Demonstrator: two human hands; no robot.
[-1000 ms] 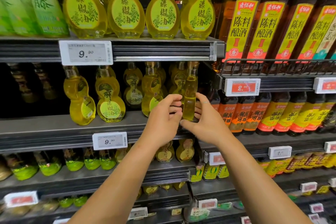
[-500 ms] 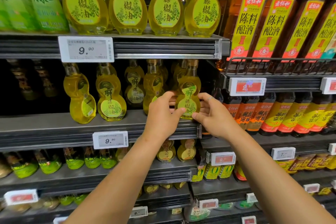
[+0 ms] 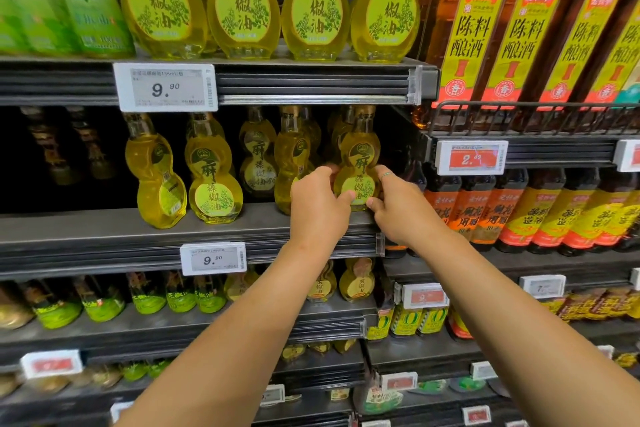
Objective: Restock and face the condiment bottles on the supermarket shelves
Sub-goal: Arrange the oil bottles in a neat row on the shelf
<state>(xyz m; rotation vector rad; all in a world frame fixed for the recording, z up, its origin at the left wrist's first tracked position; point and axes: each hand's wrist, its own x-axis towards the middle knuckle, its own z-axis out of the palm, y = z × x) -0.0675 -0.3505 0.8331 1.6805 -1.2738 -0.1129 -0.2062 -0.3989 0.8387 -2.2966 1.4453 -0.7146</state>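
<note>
A small gourd-shaped bottle of yellow oil (image 3: pixel 358 163) stands upright at the right end of the middle shelf (image 3: pixel 104 229), its green label facing me. My left hand (image 3: pixel 317 206) grips its lower left side, thumb on the label's bottom edge. My right hand (image 3: pixel 394 206) grips its lower right side, a ring on one finger. More bottles of the same kind stand to the left: one right beside my left hand (image 3: pixel 289 166), one with its label forward (image 3: pixel 213 180), and one turned sideways (image 3: pixel 157 177).
Large bottles of the same oil (image 3: pixel 311 3) fill the shelf above, over a 9.90 price tag (image 3: pixel 166 87). Dark bottles with orange and yellow labels (image 3: pixel 485 211) crowd the bay to the right. The far left of the middle shelf is dark. Lower shelves hold small bottles.
The bottle has turned from edge-on to label forward between my hands. Both hands stayed on its lower half. The view moved slightly closer.
</note>
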